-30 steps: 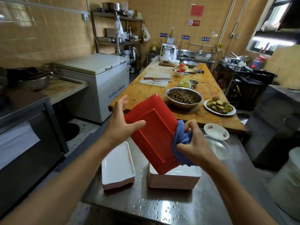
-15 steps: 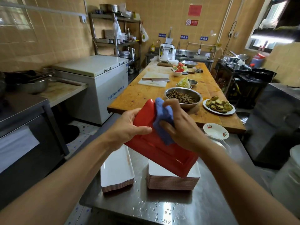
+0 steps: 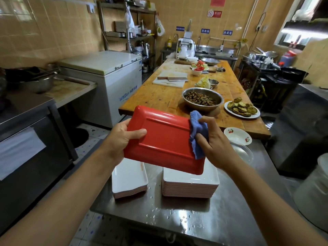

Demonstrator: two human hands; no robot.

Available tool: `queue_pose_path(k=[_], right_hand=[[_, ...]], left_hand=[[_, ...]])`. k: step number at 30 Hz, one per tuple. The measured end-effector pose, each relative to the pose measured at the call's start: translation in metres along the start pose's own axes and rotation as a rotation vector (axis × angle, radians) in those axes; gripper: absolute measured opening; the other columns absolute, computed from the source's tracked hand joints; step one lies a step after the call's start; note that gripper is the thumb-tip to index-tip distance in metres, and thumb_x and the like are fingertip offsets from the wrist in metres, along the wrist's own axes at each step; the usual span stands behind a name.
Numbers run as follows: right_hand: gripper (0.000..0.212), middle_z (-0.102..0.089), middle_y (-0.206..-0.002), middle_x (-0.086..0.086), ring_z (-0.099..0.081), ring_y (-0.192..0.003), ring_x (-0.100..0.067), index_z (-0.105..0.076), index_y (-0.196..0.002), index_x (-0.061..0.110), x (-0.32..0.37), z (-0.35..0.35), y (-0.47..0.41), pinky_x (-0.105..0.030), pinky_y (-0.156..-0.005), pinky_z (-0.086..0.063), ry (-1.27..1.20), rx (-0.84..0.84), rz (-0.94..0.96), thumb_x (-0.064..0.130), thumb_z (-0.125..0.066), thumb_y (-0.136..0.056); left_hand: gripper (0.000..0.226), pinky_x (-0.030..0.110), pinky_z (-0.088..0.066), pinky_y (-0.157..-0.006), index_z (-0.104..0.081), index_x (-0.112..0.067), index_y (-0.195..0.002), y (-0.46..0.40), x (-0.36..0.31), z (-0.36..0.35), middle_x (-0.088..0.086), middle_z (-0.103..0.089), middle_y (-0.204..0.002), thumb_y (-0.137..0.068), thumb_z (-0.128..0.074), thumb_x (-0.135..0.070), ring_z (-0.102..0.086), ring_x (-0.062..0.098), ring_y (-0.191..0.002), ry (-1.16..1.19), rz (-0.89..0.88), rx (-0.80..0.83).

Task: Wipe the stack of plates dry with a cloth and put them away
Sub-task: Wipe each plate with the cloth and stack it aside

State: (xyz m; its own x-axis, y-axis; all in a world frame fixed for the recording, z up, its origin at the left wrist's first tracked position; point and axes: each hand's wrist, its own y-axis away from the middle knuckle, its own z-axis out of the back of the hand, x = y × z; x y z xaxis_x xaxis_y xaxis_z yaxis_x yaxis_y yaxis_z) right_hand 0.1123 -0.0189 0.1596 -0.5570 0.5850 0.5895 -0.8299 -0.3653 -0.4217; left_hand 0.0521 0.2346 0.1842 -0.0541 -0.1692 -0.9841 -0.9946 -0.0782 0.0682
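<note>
Head view: I look down on my two hands holding a red plate (image 3: 165, 141) above the steel counter (image 3: 204, 221), its underside turned up toward me.
Why it is lifted: I judge I keep it clear of the stacks so the cloth can reach the back and rim without dripping on dried plates.
Left hand (image 3: 122, 137): it grips the plate's left short edge, thumb curled over the top face, the other fingers hidden beneath.
Right hand (image 3: 211, 141): clenched around a bunched blue cloth (image 3: 198, 132), pressing it against the plate's right edge.
Tilt: the plate slopes down toward its near right corner, probably so water runs off.
Tall stack (image 3: 190, 187): white-faced plates directly below the red one, water glinting on the top plate; I take these as still to be wiped.
Short stack (image 3: 129, 180): just beside it to the left, likely the finished ones.
Counter: droplets scattered along the near edge.
Progress: early, in my judgement, since the tall stack is much the larger.
</note>
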Motion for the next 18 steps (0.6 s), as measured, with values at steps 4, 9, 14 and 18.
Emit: queue_pose_path(k=[4, 9, 14, 18], right_hand=[[0.04, -0.019, -0.153, 0.011, -0.025, -0.136, -0.004, -0.036, -0.128, 0.029, 0.0, -0.004, 0.013, -0.02, -0.104, -0.028, -0.06, -0.009, 0.056, 0.024, -0.048, -0.09], [0.04, -0.016, -0.154, 0.013, -0.018, -0.144, -0.014, -0.039, -0.13, 0.027, -0.004, -0.007, 0.042, -0.04, -0.114, -0.028, -0.008, -0.016, 0.15, 0.023, -0.049, -0.091], [0.045, -0.028, -0.153, -0.007, -0.017, -0.144, -0.027, -0.038, -0.132, 0.018, 0.005, -0.021, 0.051, -0.047, -0.114, -0.024, 0.188, -0.073, 0.213, 0.018, -0.054, -0.089], [0.049, -0.03, -0.15, -0.004, -0.025, -0.141, -0.027, -0.037, -0.133, 0.019, 0.027, -0.045, 0.051, -0.046, -0.115, -0.018, 0.279, -0.093, 0.227, 0.022, -0.054, -0.087]], left_hand=[[0.041, 0.053, -0.046, -0.095, -0.055, -0.006, -0.127, -0.006, 0.008, -0.004, 0.022, -0.062, -0.119, -0.086, -0.057, -0.005, -0.059, 0.04, -0.106, 0.119, 0.094, -0.077], [0.03, 0.045, -0.054, -0.076, -0.058, -0.015, -0.119, -0.013, 0.016, -0.007, 0.014, -0.067, -0.103, -0.089, -0.057, -0.01, -0.065, 0.03, -0.089, 0.219, 0.159, -0.114], [0.013, 0.037, -0.058, -0.053, -0.061, -0.019, -0.101, -0.012, 0.028, -0.021, 0.005, -0.074, -0.079, -0.09, -0.057, -0.014, -0.071, 0.021, -0.066, 0.336, 0.192, -0.153], [0.007, 0.041, -0.054, -0.059, -0.06, -0.02, -0.096, -0.009, 0.032, -0.034, 0.006, -0.072, -0.08, -0.094, -0.053, -0.02, -0.068, 0.023, -0.07, 0.376, 0.165, -0.182]])
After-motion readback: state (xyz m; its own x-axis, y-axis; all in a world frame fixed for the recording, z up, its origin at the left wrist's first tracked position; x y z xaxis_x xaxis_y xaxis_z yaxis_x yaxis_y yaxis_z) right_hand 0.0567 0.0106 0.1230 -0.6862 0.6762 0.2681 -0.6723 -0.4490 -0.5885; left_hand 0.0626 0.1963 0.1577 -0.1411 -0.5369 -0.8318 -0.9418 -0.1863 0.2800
